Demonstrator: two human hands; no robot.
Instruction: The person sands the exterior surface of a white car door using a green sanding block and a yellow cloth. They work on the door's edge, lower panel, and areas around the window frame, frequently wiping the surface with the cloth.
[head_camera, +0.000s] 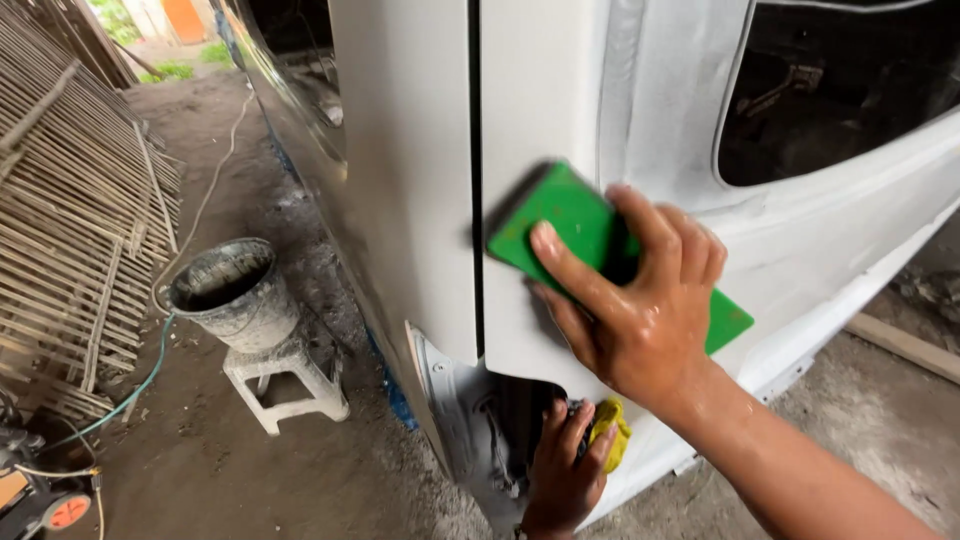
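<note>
Right hand (640, 320) pressing a flat green block (570, 225) on the white car door (540, 100), fingers (575, 270) spread on top of it, left hand (560, 470) low down, fingers closed around a yellow cloth (612, 432), grey bucket (232, 290) on a white stool (290, 385) nearby

No packages, labels, signs or screens are anywhere in view here.
</note>
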